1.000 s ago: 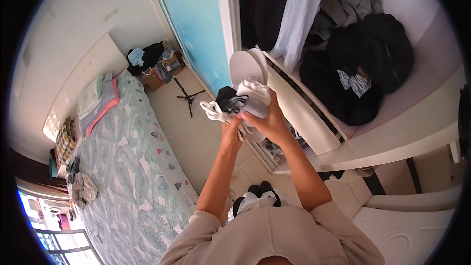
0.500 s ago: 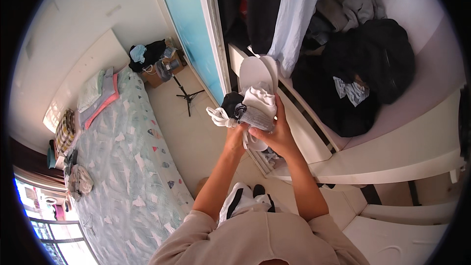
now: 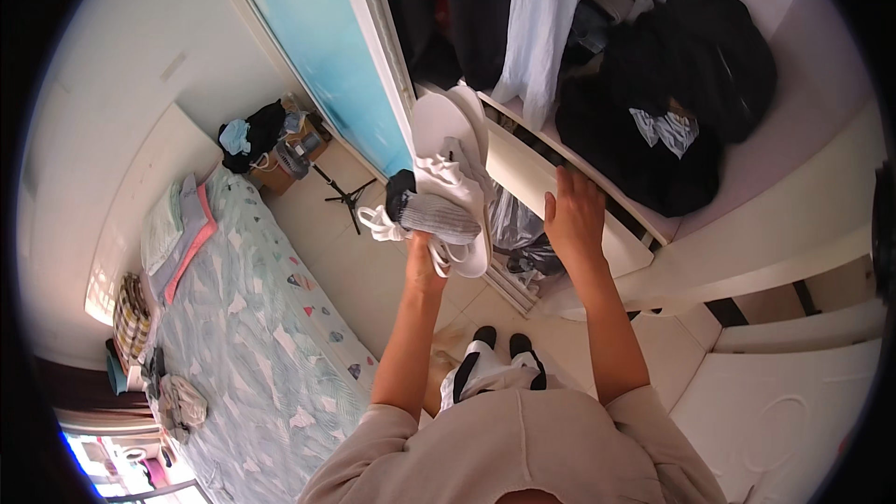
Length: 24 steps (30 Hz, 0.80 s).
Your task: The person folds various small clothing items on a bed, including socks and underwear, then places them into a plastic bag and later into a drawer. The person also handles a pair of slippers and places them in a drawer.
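White fabric filled the left hand (image 3: 427, 257): a bundle of socks (image 3: 431, 213), white ones with a grey ribbed one and a black one among them, gripped from below with the fingers closed round the bunch. It was held up in front of the wardrobe, just beside the white drawer front (image 3: 523, 177). The right hand (image 3: 574, 215) lay flat, fingers spread and holding nothing, against that drawer front, below the shelf where dark clothes (image 3: 672, 103) were heaped. From where I watched, I judged the step to be the drawer itself: one hand carrying, the other working the panel. I could not tell whether the drawer stood open or shut. The next move, as I read it, called for a firm push or pull by the flat hand while the bundle stayed clear of the edge.
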Tool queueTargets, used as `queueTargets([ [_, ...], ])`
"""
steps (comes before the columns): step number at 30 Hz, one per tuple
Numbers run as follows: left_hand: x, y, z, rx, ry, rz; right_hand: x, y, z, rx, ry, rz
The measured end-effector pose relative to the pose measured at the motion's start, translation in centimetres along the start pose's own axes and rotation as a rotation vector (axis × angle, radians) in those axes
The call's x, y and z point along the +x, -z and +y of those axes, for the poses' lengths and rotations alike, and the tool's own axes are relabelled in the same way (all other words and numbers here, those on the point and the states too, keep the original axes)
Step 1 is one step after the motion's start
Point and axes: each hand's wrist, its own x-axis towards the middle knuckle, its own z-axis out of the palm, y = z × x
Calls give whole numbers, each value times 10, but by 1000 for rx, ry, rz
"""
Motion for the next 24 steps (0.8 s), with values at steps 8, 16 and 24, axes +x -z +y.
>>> queueTargets([
  [8,-4,-1,59,-85,25,-57,-6,3,-16,-53,68,-42],
  [16,6,31,93,-124,-83,-197,6,0,-10,5,14,-33],
  [24,-7,11,131,19,-330,-27,68,-53,-108,765,276,-264],
])
